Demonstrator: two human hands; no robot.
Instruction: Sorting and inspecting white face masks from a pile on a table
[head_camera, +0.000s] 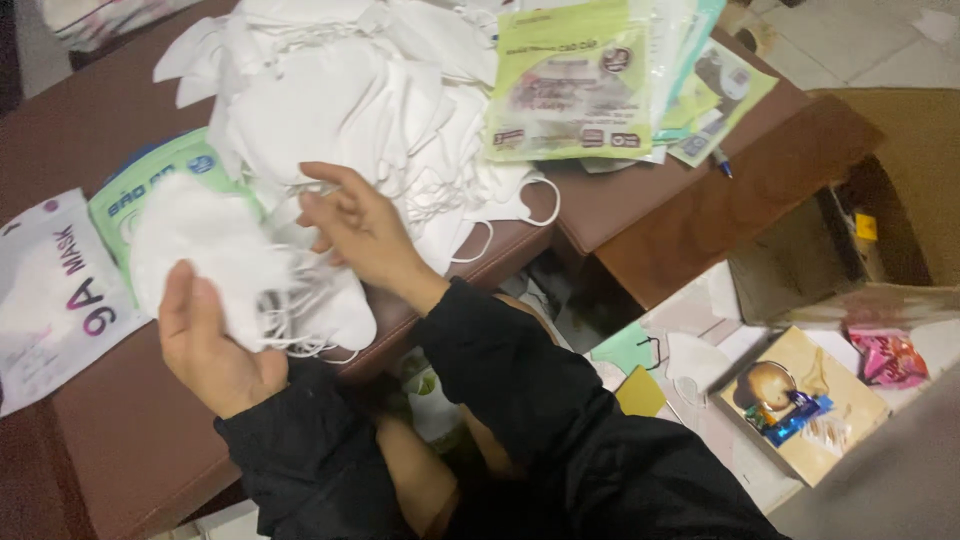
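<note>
My left hand (205, 345) grips a stack of white face masks (215, 250) with dangling ear loops, held just above the brown table (130, 440). My right hand (355, 228) is at the stack's right edge, fingers pinching a mask or its loops. Just beyond lies a large heap of loose white masks (340, 95). A green mask pouch (150, 190) lies under the held stack. Both arms wear black sleeves.
A white printed mask pouch (50, 290) lies at the left edge. A pile of green printed pouches (580, 85) sits at the back, with a pen (722, 162) beside it. An open cardboard box (880, 200) and a flat box with wrappers (800, 400) are on the floor at right.
</note>
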